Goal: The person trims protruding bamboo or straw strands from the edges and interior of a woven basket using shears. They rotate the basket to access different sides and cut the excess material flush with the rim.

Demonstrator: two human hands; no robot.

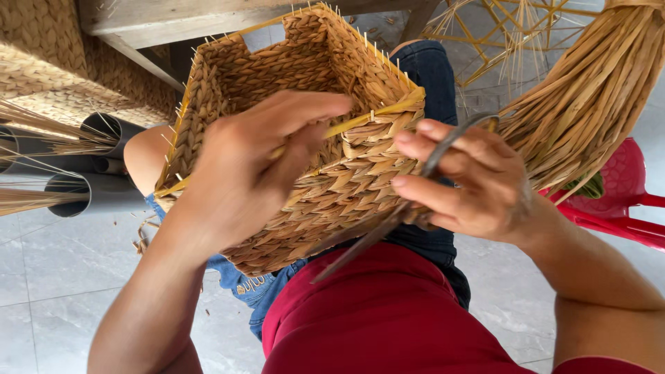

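A square woven straw basket [346,76] with a yellow frame rests on my lap, its opening facing up and away. My left hand [253,166] grips the near rim of the basket, fingers curled over the yellow frame edge. My right hand [464,180] is closed on a pair of dark metal scissors [374,232], whose blades point down and left along the basket's near wall. Thin stiff fibre ends stick out along the basket's rim.
A thick bundle of dried straw [589,90] hangs at the upper right over a red plastic stool [623,201]. Grey pipes [90,190] and loose straw lie at the left on the tiled floor. More woven pieces [41,48] and a wooden table sit behind.
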